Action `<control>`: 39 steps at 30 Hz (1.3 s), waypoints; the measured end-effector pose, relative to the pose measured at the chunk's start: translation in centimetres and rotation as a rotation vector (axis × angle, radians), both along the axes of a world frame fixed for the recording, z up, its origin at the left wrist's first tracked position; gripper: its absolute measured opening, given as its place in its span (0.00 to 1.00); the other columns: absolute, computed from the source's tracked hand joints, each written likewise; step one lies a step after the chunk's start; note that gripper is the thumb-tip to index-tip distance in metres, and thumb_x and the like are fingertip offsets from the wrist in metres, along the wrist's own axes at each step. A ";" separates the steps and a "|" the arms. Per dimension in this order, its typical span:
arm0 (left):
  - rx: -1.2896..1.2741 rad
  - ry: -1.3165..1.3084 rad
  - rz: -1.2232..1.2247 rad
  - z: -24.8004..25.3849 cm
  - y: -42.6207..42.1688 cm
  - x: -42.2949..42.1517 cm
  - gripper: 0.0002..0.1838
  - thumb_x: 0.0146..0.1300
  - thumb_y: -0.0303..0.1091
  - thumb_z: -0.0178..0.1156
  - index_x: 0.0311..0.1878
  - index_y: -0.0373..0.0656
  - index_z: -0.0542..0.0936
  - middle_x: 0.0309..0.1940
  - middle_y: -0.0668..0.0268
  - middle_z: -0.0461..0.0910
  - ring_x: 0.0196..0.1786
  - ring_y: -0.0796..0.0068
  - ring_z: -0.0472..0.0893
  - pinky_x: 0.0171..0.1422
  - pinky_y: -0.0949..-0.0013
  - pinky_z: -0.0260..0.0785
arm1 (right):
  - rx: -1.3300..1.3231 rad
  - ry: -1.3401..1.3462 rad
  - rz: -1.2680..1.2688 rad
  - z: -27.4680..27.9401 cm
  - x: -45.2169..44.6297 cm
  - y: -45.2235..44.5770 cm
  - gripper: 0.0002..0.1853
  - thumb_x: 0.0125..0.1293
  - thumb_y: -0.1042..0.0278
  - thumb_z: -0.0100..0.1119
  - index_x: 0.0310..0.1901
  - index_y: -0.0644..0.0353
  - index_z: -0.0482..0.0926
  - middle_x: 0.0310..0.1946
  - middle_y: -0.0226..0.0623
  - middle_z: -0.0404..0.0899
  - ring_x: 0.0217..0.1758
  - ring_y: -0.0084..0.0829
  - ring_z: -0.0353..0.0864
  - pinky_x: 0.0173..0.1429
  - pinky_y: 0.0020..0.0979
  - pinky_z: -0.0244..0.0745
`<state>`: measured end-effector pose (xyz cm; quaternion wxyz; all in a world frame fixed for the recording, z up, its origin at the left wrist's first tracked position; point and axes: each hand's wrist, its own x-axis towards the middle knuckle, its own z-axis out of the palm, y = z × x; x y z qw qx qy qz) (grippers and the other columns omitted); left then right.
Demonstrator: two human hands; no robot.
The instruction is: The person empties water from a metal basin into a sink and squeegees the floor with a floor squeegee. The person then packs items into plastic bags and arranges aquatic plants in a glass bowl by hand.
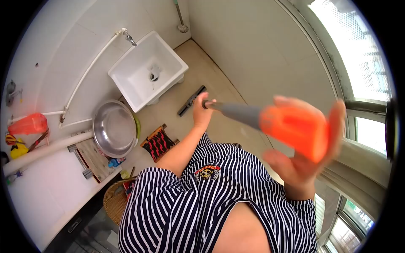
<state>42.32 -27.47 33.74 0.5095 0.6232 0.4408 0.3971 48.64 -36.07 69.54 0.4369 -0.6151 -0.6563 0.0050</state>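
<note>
A long-handled floor squeegee [240, 113] slants from close to the camera down to the floor, its narrow dark bar head [185, 108] lying on the tiles. My left hand [202, 114] is closed round the metal pole below the grey sleeve. Up near the camera, my right hand [301, 162] is at the orange grip [295, 128], with its palm against the end and its fingers loosely spread around it. Motion blur smears the right fingers and the grip.
A white sink [168, 69] with a tap [130, 39] stands by the wall. Left of the floor area are a metal basin [114, 128], a small woven stool [159, 142] and a wicker chair [113, 201]. A brush [182, 28] leans in the far corner. Windows [352, 50] line the right.
</note>
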 end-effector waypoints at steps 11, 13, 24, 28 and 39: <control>-0.302 -0.264 0.384 2.3 16.6 -3.1 0.12 0.60 0.39 0.66 0.33 0.42 0.76 0.29 0.67 0.77 0.32 0.76 0.74 0.44 0.70 0.68 | -0.734 -0.144 -0.297 -5.6 10.7 0.0 0.18 0.60 0.72 0.63 0.54 0.54 0.79 0.41 0.37 0.81 0.38 0.37 0.82 0.39 0.33 0.78; -0.241 -0.315 0.487 7.3 17.9 -5.0 0.11 0.61 0.37 0.65 0.31 0.41 0.76 0.28 0.67 0.77 0.32 0.76 0.74 0.47 0.68 0.68 | -0.873 -0.068 -0.388 -8.0 12.8 -3.1 0.17 0.61 0.72 0.62 0.53 0.55 0.79 0.40 0.38 0.82 0.37 0.37 0.82 0.40 0.33 0.77; 0.341 -0.699 0.521 38.9 19.1 -9.9 0.12 0.58 0.28 0.65 0.33 0.40 0.68 0.23 0.67 0.66 0.28 0.73 0.70 0.38 0.68 0.67 | -1.067 0.168 -0.367 -18.9 23.9 -10.7 0.16 0.67 0.64 0.55 0.54 0.58 0.78 0.43 0.48 0.82 0.46 0.48 0.81 0.50 0.43 0.75; 0.525 -0.576 0.561 42.9 20.5 -6.7 0.12 0.60 0.30 0.62 0.31 0.41 0.67 0.23 0.67 0.66 0.27 0.72 0.68 0.37 0.68 0.65 | -1.134 0.215 -0.260 -21.0 26.6 -9.3 0.16 0.67 0.64 0.54 0.55 0.58 0.77 0.44 0.50 0.81 0.48 0.49 0.80 0.52 0.44 0.74; 0.185 -0.428 0.342 35.0 40.2 -1.8 0.10 0.62 0.29 0.56 0.30 0.43 0.64 0.20 0.68 0.64 0.25 0.73 0.68 0.40 0.65 0.68 | -1.250 0.198 -0.372 -23.0 27.0 -5.3 0.17 0.66 0.64 0.54 0.56 0.59 0.76 0.45 0.51 0.81 0.49 0.50 0.79 0.53 0.44 0.74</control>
